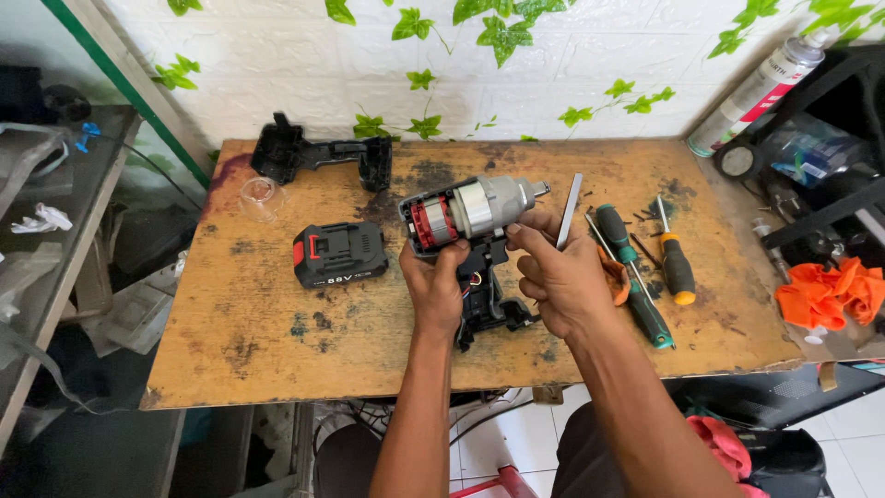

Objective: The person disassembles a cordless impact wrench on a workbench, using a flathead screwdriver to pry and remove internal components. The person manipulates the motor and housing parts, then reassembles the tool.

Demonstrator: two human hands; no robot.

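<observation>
Both hands are closed on an opened power tool [472,217] held just above the middle of the wooden worktop [277,341]. The left hand [435,286] grips it from below, thumb up against the exposed red and silver motor end. The right hand [558,277] wraps the front of the tool beneath the grey metal nose, with its fingers curled; whether it also pinches some small part cannot be told from this angle. The tool's black handle half hangs down between the two wrists, with thin wires showing.

To the left on the worktop lies a black and red battery pack [339,254], well apart from the hands. Behind it, near the wall, lies a black housing half [318,155], with a small clear cup [261,195] beside it. Just right of the hands lie a flat metal strip [570,210], a green-handled screwdriver [631,277] and an orange-handled screwdriver [676,263]. Orange cloth [834,290] sits at the far right edge, below a spray can [758,92].
</observation>
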